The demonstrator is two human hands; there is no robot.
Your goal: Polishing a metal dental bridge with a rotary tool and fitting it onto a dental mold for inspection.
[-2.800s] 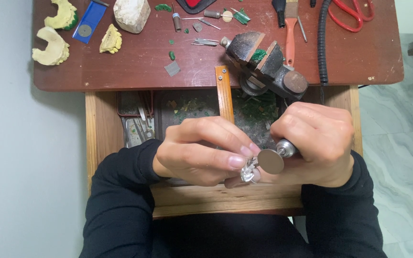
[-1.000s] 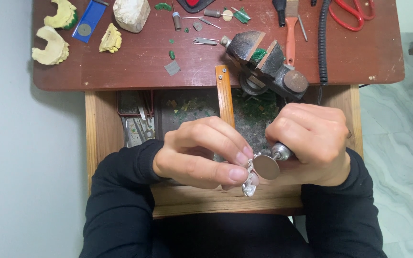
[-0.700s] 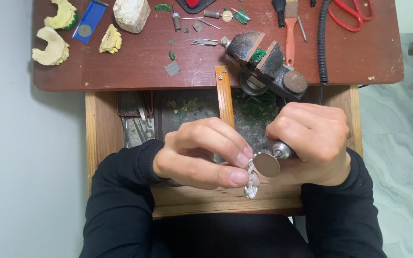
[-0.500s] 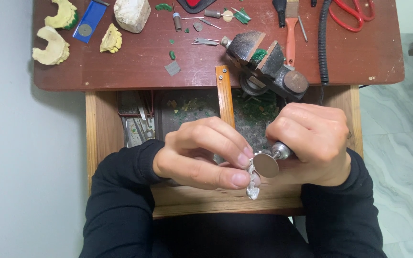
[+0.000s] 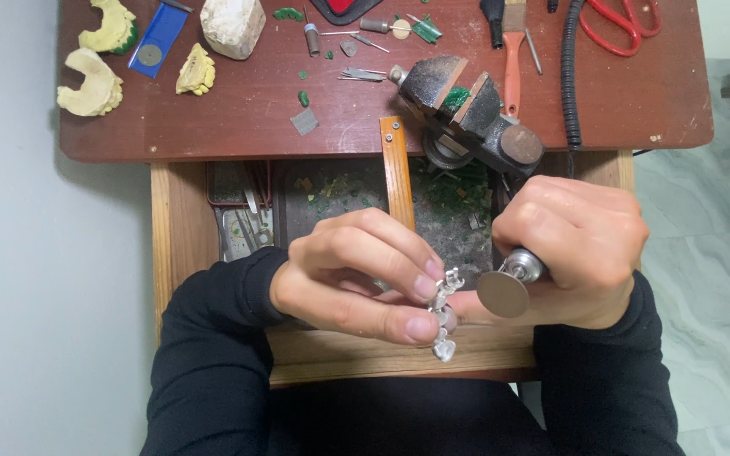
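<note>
Desk (image 5: 213, 127) of dark red wood fills the top of the view, and below its front edge an open wooden drawer (image 5: 181, 245) holds green shavings, a metal tray of small tools and an upright wooden peg (image 5: 397, 169). Black sleeves (image 5: 213, 371) come in from the bottom, both arms meeting over the drawer's front rail.

A dark iron vise (image 5: 466, 114) sits at the desk's front edge with a bit of green wax in its jaws. Behind it lie a brush with an orange handle (image 5: 512, 59), a black ribbed hose (image 5: 569, 76) and red scissors (image 5: 627, 21) at the far right. On the left of the desk are pale yellow plaster casts (image 5: 90, 80), a blue card (image 5: 155, 40) and a white stone block (image 5: 232, 25); small green wax bits and metal pins are scattered between.

The right hand (image 5: 580, 253) is closed in a fist around a rotary tool (image 5: 524, 265), whose flat grey disc (image 5: 503, 293) faces the camera just beside the left fingertips.

The left hand (image 5: 348, 274) is curled, thumb and fingers pinched on a small silver metal piece (image 5: 444, 317), which stands roughly upright over the drawer's front rail, its top and bottom ends showing past the fingertips. The disc sits just to the right of the piece; whether they touch cannot be told.
</note>
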